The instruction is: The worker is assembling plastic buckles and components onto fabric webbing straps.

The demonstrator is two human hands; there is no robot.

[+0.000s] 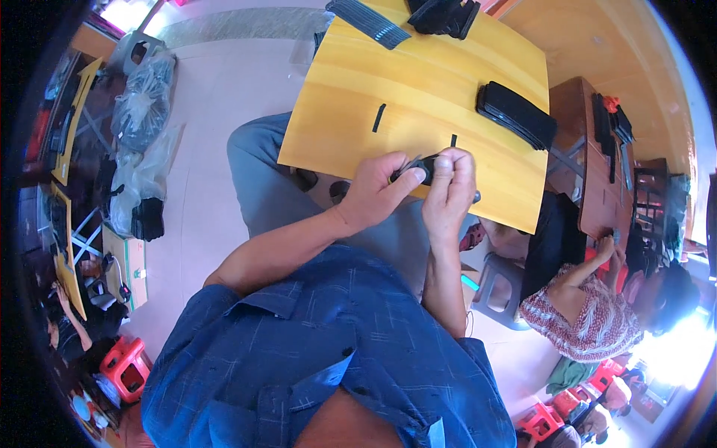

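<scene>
"While you're seated there, what have you got?"

"A small black piece (429,169), just over the near edge of my yellow table (336,97). My left hand (379,187) pinches it, thumb on top; my right hand (448,188) has its other end, thumb and fingers closed together."

"And around it?"

"Two short black strips (379,118) farther in, a black stack (515,114) to the right, a dark bundle (441,16) at the far edge."
</scene>
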